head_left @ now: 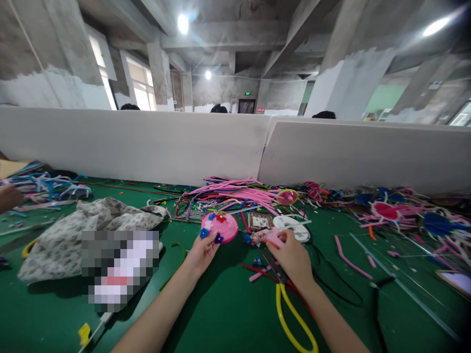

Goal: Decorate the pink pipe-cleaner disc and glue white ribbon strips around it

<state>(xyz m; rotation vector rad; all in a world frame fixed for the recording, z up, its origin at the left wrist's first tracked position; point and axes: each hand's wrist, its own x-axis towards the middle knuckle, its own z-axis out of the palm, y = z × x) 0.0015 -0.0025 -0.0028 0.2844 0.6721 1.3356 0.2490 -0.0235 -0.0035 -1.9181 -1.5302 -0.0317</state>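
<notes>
My left hand (203,256) pinches the lower edge of a pink round disc (230,228), which carries small blue, red and pale flowers. To its right, my right hand (293,257) is closed round what looks like a pink hot glue gun (273,237), its front end pointing left. A small blue piece (248,239) shows near that end, apart from the disc; whether it touches the tip is unclear. Scissors with yellow handles (282,314) lie below my right hand, their dark blades partly under it. A small brown-framed square (259,221) lies just behind.
Pink pipe cleaners (235,191) are heaped at the back against a white partition (147,142). A patterned cloth (91,220) and a blurred-out phone-like device (123,274) lie left. More craft pieces (386,212) cover the right. Another person's hand (10,197) shows far left.
</notes>
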